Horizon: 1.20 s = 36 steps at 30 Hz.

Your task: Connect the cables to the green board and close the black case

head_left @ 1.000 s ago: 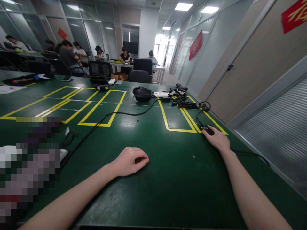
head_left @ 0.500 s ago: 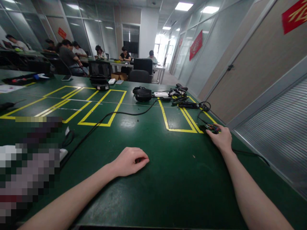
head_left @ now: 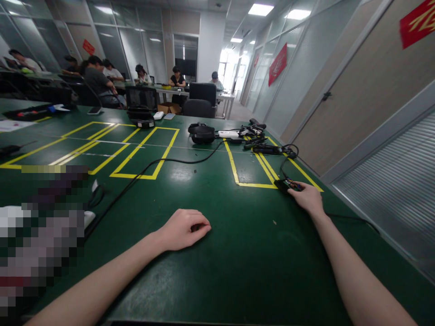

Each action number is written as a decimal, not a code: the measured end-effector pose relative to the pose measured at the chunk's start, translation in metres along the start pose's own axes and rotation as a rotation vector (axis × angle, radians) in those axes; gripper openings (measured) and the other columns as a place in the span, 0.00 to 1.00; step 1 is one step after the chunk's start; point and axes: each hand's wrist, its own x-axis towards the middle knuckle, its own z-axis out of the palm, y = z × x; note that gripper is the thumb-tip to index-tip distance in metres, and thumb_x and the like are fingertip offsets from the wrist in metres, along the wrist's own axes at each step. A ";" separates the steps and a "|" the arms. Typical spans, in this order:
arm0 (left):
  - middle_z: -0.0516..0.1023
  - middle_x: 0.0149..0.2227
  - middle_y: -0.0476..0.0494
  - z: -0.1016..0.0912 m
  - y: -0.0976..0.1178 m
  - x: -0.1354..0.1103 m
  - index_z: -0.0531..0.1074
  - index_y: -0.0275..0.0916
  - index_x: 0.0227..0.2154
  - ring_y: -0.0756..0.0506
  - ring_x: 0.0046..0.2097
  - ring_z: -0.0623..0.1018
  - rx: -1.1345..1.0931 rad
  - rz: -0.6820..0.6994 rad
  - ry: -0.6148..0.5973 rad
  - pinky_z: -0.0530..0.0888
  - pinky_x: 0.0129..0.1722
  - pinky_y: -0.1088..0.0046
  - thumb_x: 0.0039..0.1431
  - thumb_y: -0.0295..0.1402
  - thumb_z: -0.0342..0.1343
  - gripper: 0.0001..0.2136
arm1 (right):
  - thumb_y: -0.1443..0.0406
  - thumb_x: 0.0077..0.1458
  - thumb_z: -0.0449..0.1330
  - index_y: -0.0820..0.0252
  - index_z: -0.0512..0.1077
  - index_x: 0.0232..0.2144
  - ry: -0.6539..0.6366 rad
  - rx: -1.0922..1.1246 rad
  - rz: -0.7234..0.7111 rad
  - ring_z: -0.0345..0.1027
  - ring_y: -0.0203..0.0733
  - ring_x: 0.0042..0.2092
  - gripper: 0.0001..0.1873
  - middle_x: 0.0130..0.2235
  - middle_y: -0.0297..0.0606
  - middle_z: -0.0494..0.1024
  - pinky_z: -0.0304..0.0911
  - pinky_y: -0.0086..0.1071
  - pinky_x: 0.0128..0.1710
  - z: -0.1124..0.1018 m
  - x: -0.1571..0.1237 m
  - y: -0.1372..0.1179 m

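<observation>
Right hand (head_left: 307, 198) is closed around the right end of a small black device (head_left: 286, 184) with coloured parts showing on top; whether it is lifted or resting on the green table (head_left: 238, 253) cannot be told. It is held beside the yellow tape (head_left: 256, 185), near the table's right edge. Light weight and a stiff body are to be expected, and the top (exposed wiring, perhaps) should be treated as fragile, so hold is best taken by the side rims. Some drag may be felt from the thin cord (head_left: 281, 167), by which it seems to be joined to the black gear (head_left: 267, 149) beyond. Rightward, movement is limited by the table edge and a cable (head_left: 353, 218); more room is offered toward the left hand (head_left: 185, 228), which is laid on the table, loosely curled, with nothing seen in it.
</observation>
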 end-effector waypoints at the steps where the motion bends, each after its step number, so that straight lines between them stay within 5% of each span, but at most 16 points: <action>1: 0.82 0.33 0.46 0.000 0.000 0.000 0.80 0.38 0.36 0.49 0.33 0.79 0.002 0.003 0.001 0.73 0.35 0.75 0.69 0.33 0.55 0.10 | 0.61 0.46 0.64 0.65 0.83 0.44 -0.028 0.012 0.004 0.79 0.57 0.39 0.23 0.35 0.49 0.85 0.73 0.42 0.40 0.002 -0.002 -0.008; 4: 0.82 0.33 0.46 0.001 -0.001 0.000 0.80 0.38 0.36 0.49 0.32 0.79 0.010 0.010 0.008 0.73 0.35 0.75 0.69 0.33 0.55 0.10 | 0.62 0.47 0.64 0.68 0.83 0.47 -0.138 0.074 -0.029 0.80 0.57 0.40 0.25 0.38 0.50 0.86 0.74 0.42 0.40 0.014 -0.016 -0.039; 8: 0.81 0.33 0.46 0.002 -0.003 -0.001 0.80 0.38 0.38 0.48 0.33 0.79 0.011 0.004 0.011 0.74 0.36 0.74 0.69 0.33 0.54 0.10 | 0.65 0.47 0.65 0.58 0.82 0.49 -0.329 0.209 -0.198 0.81 0.50 0.44 0.25 0.45 0.40 0.86 0.73 0.37 0.47 0.026 -0.054 -0.095; 12: 0.81 0.41 0.43 0.001 -0.003 0.000 0.78 0.39 0.44 0.45 0.41 0.80 0.021 0.034 0.096 0.76 0.43 0.70 0.67 0.33 0.56 0.08 | 0.69 0.50 0.63 0.60 0.79 0.52 -0.679 0.494 -0.567 0.79 0.48 0.48 0.25 0.49 0.42 0.84 0.71 0.37 0.50 0.021 -0.105 -0.149; 15: 0.78 0.45 0.41 -0.001 -0.001 0.000 0.76 0.40 0.46 0.42 0.46 0.77 0.026 0.092 0.141 0.75 0.47 0.65 0.62 0.36 0.63 0.12 | 0.71 0.50 0.65 0.59 0.79 0.51 -0.800 0.521 -0.775 0.78 0.44 0.42 0.24 0.44 0.40 0.84 0.70 0.33 0.43 0.014 -0.134 -0.173; 20: 0.75 0.41 0.42 -0.005 -0.002 0.000 0.75 0.39 0.38 0.41 0.43 0.74 0.100 0.058 0.071 0.72 0.45 0.63 0.53 0.44 0.70 0.16 | 0.71 0.50 0.66 0.59 0.79 0.50 -0.795 0.528 -0.829 0.77 0.43 0.39 0.22 0.41 0.39 0.83 0.69 0.32 0.40 0.012 -0.146 -0.180; 28: 0.71 0.44 0.44 -0.009 -0.008 -0.001 0.77 0.38 0.36 0.42 0.48 0.73 -0.045 -0.042 -0.068 0.72 0.51 0.65 0.50 0.25 0.64 0.10 | 0.71 0.51 0.65 0.59 0.79 0.50 -0.800 0.610 -0.752 0.79 0.44 0.42 0.21 0.44 0.41 0.84 0.71 0.34 0.44 0.011 -0.146 -0.182; 36: 0.70 0.46 0.45 -0.017 -0.008 0.002 0.77 0.39 0.35 0.43 0.50 0.73 -0.103 -0.074 -0.154 0.73 0.53 0.66 0.56 0.24 0.65 0.05 | 0.71 0.52 0.65 0.59 0.79 0.50 -0.849 0.631 -0.733 0.79 0.44 0.43 0.22 0.45 0.40 0.85 0.71 0.35 0.46 0.009 -0.147 -0.183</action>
